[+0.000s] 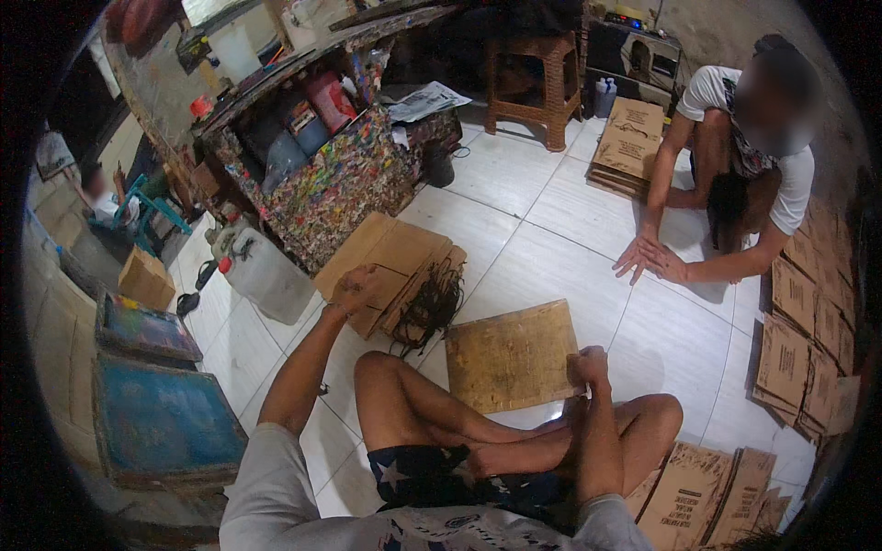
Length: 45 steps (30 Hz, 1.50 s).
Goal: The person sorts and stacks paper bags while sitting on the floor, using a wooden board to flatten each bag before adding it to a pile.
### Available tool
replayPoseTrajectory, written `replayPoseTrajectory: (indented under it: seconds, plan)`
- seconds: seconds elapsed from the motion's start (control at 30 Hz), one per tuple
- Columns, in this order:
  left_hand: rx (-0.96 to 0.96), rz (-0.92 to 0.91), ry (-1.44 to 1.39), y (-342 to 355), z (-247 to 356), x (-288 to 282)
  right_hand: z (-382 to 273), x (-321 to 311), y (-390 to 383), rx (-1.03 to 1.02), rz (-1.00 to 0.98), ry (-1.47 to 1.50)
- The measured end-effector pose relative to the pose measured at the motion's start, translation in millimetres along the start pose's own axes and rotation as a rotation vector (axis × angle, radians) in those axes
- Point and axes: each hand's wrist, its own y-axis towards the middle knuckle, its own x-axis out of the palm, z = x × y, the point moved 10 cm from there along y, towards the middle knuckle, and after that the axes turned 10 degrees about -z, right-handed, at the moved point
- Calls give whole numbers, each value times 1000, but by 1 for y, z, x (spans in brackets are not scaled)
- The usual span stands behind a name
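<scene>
My left hand (356,288) is at the left part of a stack of brown cardboard pieces (377,241), its fingers curled on the top piece. Dark cords (430,301) hang in a tangle from the stack's right side. In front of my crossed legs, a worn, yellowish-brown flat board (508,356) lies on the floor. My right hand (588,369) is closed in a fist at that board's right edge; whatever it grips is hidden by the fingers.
Opposite on the right, another person (735,165) crouches, hands low over the tiles, beside stacked printed cardboard (628,138). More printed cardboard pieces (684,496) lie at my right. A translucent jerrycan (266,280) and blue framed screens (165,413) are on the left. A brown stool (535,87) stands behind.
</scene>
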Motion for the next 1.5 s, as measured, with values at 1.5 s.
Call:
replayPoseTrajectory:
  seconds: [1.5]
  plan:
    - [377,-49,-24,-100,162,163,-200,-205,-169,-326,-35,669]
